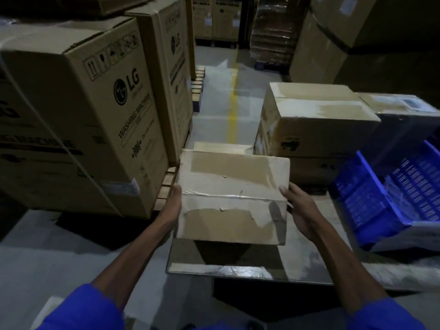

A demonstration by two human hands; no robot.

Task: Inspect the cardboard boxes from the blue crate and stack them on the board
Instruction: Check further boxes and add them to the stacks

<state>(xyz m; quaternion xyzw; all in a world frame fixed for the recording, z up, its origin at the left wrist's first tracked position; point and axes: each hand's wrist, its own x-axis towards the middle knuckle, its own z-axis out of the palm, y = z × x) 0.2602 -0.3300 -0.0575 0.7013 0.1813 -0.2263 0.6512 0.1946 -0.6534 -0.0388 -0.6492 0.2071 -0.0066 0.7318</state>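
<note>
1. A person in blue sleeves holds a taped cardboard box [232, 198] at a warehouse packing spot, the left hand [172, 206] pressed flat against its left side and the right hand [298, 210] against its right side, the box carried between the two palms.
2. The box hangs above the near part of the board [250, 267], a shiny flat sheet on the floor. Whether its underside touches the board cannot be told.
3. Two larger boxes [316, 120] already stand stacked at the far end of the board; the blue crate [371, 198] lies tilted just to the right.
4. To finish the step well, the carrier would likely turn the box to check each taped seam, since the torn tape on top hints at wear, then lower it level and square beside the stack, away from the board's edge.
5. Washing-machine cartons [95, 120] stand on a pallet to the left.
</note>
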